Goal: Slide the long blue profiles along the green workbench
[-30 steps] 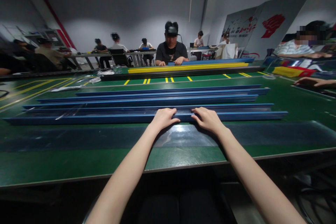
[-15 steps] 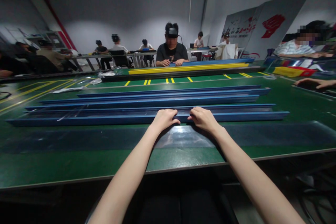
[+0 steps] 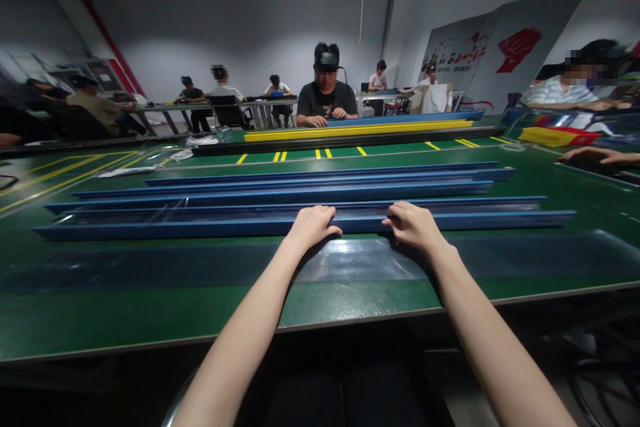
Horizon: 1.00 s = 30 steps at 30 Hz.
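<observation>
A long blue channel strip (image 3: pixel 165 229) lies across the green table in front of me, with raised edges and a clear film in its trough. My left hand (image 3: pixel 315 221) is closed over its near edge, left of the middle. Farther right, my right hand (image 3: pixel 411 221) grips the same edge, fingers over the top and thumb on the near side. The fingertips inside the trough are partly hidden. Nearer to me, a flat transparent strip (image 3: pixel 200 263) lies on the table under my wrists.
More blue channel strips (image 3: pixel 320 185) lie parallel just behind. Past them are a yellow strip (image 3: pixel 360 130) and a dark strip (image 3: pixel 220 147). A co-worker (image 3: pixel 327 97) sits opposite. Another person's hand (image 3: pixel 613 157) is at the right. The table's front edge (image 3: pixel 350 321) runs below my forearms.
The near blue channel strip has slid to the right. My right hand has moved right with it, while my left hand has stayed nearly in place.
</observation>
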### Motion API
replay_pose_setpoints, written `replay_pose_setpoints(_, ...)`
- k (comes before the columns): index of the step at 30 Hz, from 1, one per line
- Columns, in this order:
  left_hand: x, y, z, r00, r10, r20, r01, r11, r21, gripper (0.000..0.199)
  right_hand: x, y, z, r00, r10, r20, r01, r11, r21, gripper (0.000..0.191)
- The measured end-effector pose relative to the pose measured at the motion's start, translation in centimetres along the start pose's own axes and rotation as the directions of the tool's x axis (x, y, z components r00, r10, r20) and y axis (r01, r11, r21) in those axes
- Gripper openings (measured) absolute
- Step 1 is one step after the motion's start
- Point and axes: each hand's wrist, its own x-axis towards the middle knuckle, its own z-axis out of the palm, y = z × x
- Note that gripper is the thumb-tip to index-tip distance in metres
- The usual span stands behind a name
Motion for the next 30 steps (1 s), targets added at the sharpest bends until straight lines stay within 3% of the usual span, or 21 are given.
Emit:
replay_pose_setpoints(12,0.0,0.3,0.1,1.0,-0.008,-0.011,0.008,1.0,-0.003,0.032,0.0,0.1,0.5,0.999,-0.036,-0.03,0.036,0.999,0.001,0.026)
replay_pose_setpoints(19,-0.1,0.4,0.0,1.0,-0.005,-0.028,0.005,1.0,0.014,0.031,0.6,-1.5,0.8,0.994,-0.106,-0.036,0.107,0.994,0.019,0.033)
replay_pose_setpoints(30,-0.2,0.2,0.1,0.998,0.004,-0.063,-0.001,0.999,0.047,0.035,0.9,-2.1,0.9,0.995,-0.096,-0.013,0.096,0.995,0.001,0.025)
